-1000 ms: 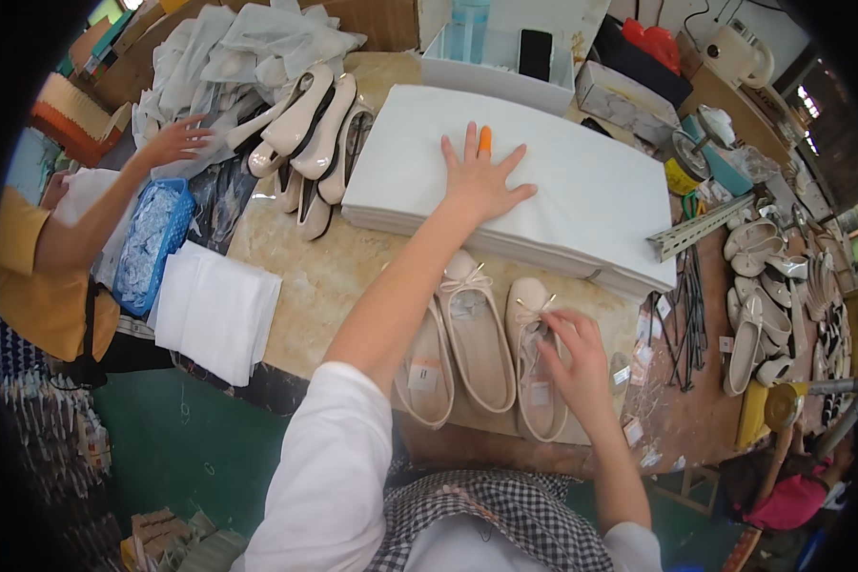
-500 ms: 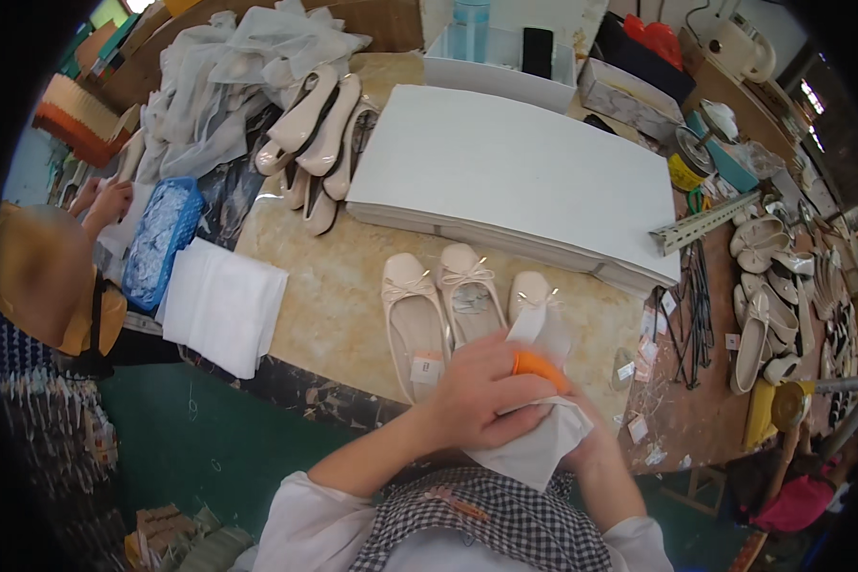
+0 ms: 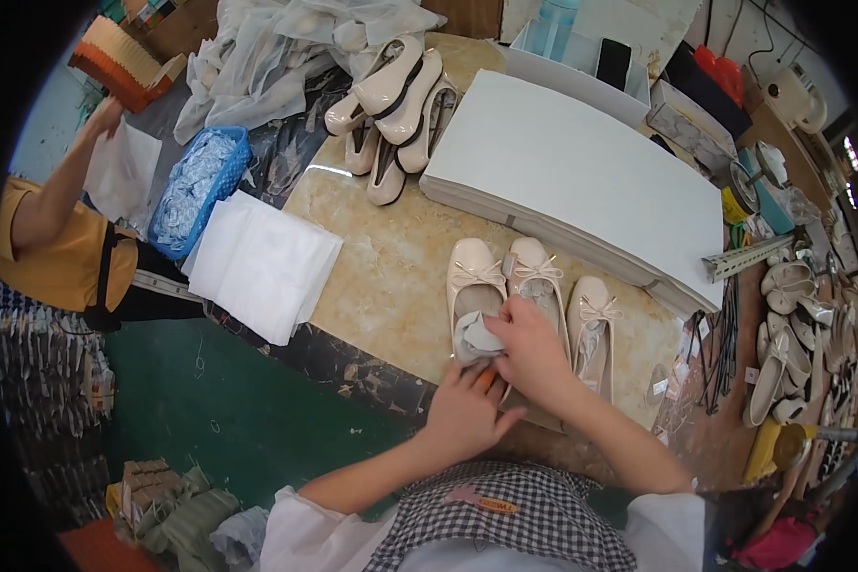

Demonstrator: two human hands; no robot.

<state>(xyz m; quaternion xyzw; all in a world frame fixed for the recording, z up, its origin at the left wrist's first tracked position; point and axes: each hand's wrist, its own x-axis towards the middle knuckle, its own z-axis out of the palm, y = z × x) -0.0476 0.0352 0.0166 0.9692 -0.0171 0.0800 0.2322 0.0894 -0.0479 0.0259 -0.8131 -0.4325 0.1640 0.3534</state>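
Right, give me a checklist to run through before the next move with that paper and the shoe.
1. Crumpled white tissue paper sits at the opening of the leftmost cream ballet flat: ok.
2. Right hand has a grip on the paper: ok.
3. Left hand steadies the shoe's heel end: cannot tell.
4. Paper fully pushed into the toe: not ok, much of it shows.
5. The other two cream flats lie beside it, unstuffed: ok.
6. Stack of white sheets within reach: ok.
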